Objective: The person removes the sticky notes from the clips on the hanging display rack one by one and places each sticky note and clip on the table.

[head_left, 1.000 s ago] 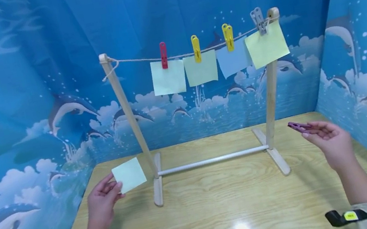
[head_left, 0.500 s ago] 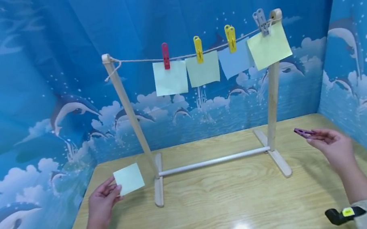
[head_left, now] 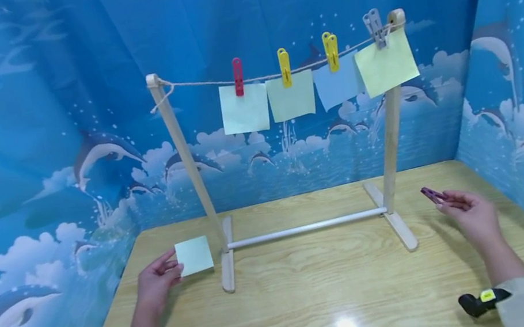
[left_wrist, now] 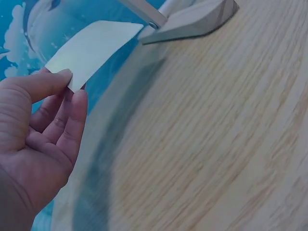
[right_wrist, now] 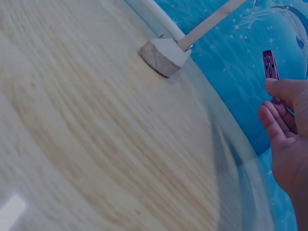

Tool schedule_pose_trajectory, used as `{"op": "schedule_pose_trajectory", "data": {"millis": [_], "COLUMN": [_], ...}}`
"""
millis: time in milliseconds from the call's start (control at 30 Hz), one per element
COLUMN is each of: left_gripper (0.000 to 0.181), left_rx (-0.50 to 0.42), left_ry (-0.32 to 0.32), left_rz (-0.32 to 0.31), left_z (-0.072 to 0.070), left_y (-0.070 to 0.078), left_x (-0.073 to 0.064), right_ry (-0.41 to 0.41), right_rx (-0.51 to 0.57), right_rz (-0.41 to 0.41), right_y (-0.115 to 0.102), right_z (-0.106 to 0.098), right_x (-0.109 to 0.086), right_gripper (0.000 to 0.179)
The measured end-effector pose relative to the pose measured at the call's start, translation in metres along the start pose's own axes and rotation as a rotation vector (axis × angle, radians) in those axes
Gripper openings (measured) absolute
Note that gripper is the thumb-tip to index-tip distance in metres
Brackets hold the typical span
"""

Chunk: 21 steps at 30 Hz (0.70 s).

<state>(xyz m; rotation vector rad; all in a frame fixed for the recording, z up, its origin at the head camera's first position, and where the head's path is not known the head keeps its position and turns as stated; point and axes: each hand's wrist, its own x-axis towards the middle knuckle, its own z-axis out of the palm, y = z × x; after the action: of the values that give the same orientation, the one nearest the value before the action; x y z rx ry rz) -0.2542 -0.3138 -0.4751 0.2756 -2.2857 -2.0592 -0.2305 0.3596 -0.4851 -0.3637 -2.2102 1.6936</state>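
My left hand (head_left: 157, 280) pinches a pale green square of note paper (head_left: 194, 255) by one edge, over the table left of the rack. In the left wrist view the paper (left_wrist: 98, 50) bows slightly between thumb and fingers. On the right, my right hand (head_left: 473, 214) pinches a purple clothespin (head_left: 432, 195), which points toward the rack. A string (head_left: 200, 83) runs between the rack's two wooden posts. From it hang several paper squares, held by a red clothespin (head_left: 238, 77), two yellow clothespins (head_left: 285, 67) and a grey clothespin (head_left: 375, 29).
The wooden rack stands at the back of the table (head_left: 307, 301); its white lower bar (head_left: 305, 229) joins two feet, the right foot (head_left: 400, 230) angling forward. Behind and beside the table hangs a blue curtain (head_left: 225, 12) printed with dolphins.
The left hand has shifted a little right and down, and its paper has turned more level. The right hand keeps its clothespin, slightly lower. The head view has shifted slightly.
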Motion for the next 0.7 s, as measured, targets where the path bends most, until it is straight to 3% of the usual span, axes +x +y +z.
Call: {"op": "schedule_pose_trajectory", "data": {"millis": [233,467,700], "left_gripper": [0.059,0.049,0.041], "left_rx": [0.007,0.16,0.248], "left_ry": [0.035,0.091,0.15], "left_rz": [-0.021,-0.04,0.021], "left_z": [0.003,0.007,0.014], "left_y": [-0.014,-0.02,-0.025], "left_x": [0.012,0.016,0.017], "right_ry": [0.005,0.026,0.029], "right_rx": [-0.139,-0.299,-0.345], "right_rz": [-0.015,0.031,0.007], "right_y": [0.014,0.025,0.032], "right_z": [0.003,0.008,0.008], "right_x": [0.004,0.003,0.007], "right_gripper": [0.042,0.052,0.051]}}
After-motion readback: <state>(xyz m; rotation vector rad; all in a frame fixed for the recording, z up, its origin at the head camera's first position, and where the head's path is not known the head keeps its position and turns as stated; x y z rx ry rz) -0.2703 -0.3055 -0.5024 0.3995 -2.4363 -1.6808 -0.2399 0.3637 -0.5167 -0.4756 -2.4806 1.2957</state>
